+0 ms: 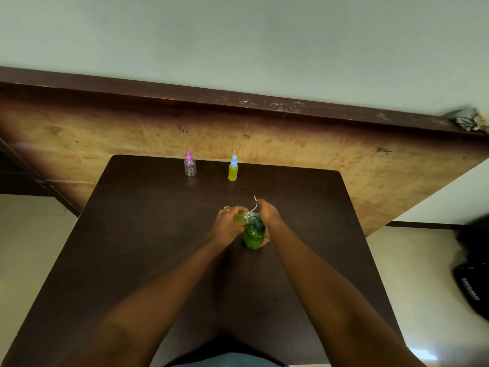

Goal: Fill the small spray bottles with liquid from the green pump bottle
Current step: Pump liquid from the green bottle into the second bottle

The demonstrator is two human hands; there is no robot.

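Observation:
The green pump bottle [253, 237] stands upright at the middle of the dark table [148, 234]. My left hand [227, 225] grips a small clear spray bottle [242, 218] holding yellow-green liquid, tilted with its open neck at the pump's top. My right hand [267, 213] is curled over the pump head and holds a spray cap whose thin white dip tube [255, 202] sticks up from the fingers. At the table's far edge stand an empty clear bottle with a pink cap [190, 165] and a yellow-filled bottle with a blue cap [233, 169].
A small clear cap [226, 207] lies on the table just behind my left hand. A wooden board [344, 165] leans behind the table against the wall. A black bag [473, 282] sits on the floor at the right.

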